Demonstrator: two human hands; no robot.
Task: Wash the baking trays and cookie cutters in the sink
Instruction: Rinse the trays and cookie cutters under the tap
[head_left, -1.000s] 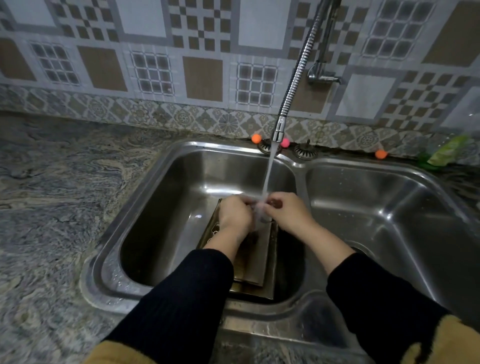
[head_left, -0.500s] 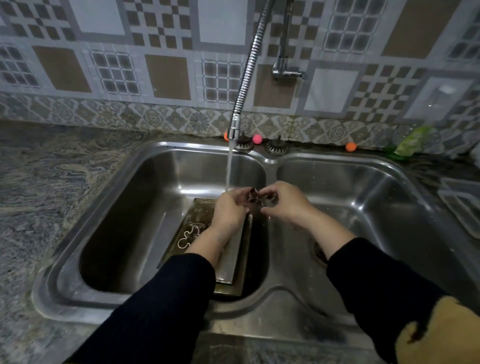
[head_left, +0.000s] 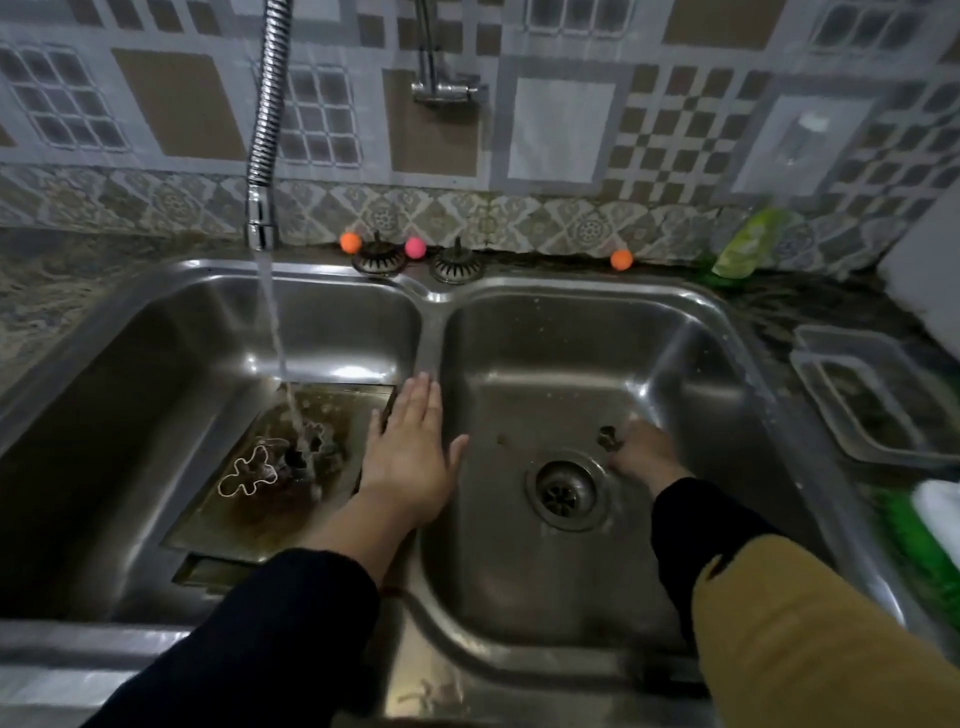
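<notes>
A steel sink (head_left: 436, 332) — left of the flat, empty left hand (head_left: 410, 457), trays (head_left: 270, 519) hold a cutter (head_left: 247, 470); the right hand (head_left: 641, 449) pinches a small cutter (head_left: 607, 436).

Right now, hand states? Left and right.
Left hand: open, flat, fingers spread, holding nothing, over the sink divider.
Right hand: closed on a small cookie cutter, low in the right basin.

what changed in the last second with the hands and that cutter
The right hand carried the small cookie cutter from under the stream to the right basin floor. The left hand let go, now open over the divider. Water still runs onto the trays.
</notes>
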